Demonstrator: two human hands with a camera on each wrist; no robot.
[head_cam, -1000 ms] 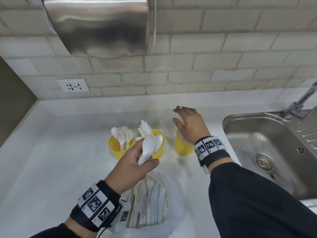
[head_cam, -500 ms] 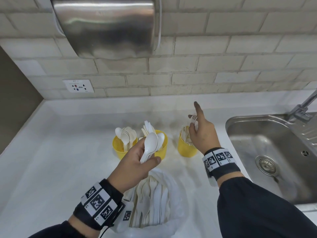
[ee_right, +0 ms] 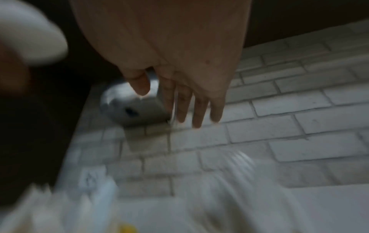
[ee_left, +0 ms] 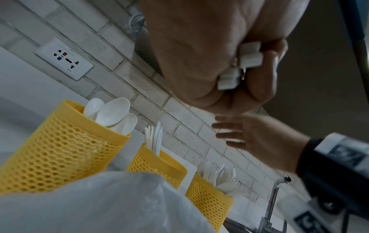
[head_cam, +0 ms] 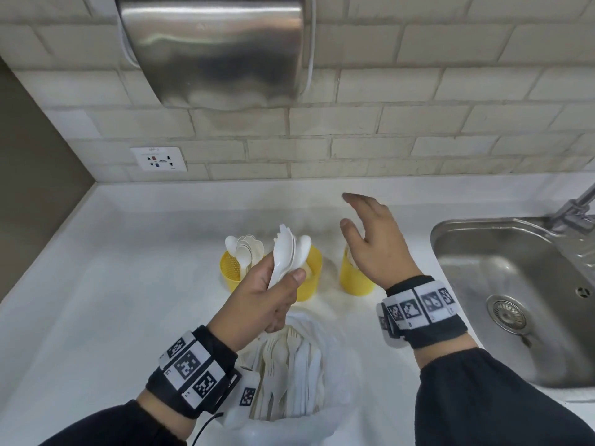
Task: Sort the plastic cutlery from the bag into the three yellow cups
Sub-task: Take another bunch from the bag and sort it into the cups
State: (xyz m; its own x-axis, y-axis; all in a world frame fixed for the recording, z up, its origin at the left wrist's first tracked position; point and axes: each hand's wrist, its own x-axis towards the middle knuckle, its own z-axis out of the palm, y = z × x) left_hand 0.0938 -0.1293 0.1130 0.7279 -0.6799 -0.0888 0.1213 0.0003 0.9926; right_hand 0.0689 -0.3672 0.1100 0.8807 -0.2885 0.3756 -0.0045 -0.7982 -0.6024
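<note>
Three yellow mesh cups stand in a row on the counter: the left cup point(head_cam: 230, 272) point(ee_left: 60, 149) holds spoons, the middle cup point(head_cam: 314, 278) point(ee_left: 159, 165) knives, the right cup point(head_cam: 354, 283) point(ee_left: 209, 203) forks. My left hand point(head_cam: 283, 278) grips a bunch of white cutlery point(head_cam: 291, 252), mostly spoons, in front of the middle cup; the handle ends point(ee_left: 239, 66) poke out below my fist. My right hand point(head_cam: 354, 214) point(ee_right: 189, 102) hovers empty above the right cup, fingers straight and spread. The plastic bag point(head_cam: 289, 381) point(ee_left: 99, 205) of mixed cutlery lies open below my left wrist.
A steel sink point(head_cam: 515, 300) with a tap point(head_cam: 576, 207) lies at the right. A metal hand dryer point(head_cam: 212, 49) hangs on the tiled wall above the cups, and a wall socket point(head_cam: 158, 159) is to the left. White counter point(head_cam: 112, 284) extends left.
My right hand held a fork at the right cup and is now empty and lifted above it with fingers spread. My left hand kept its bunch and rose slightly.
</note>
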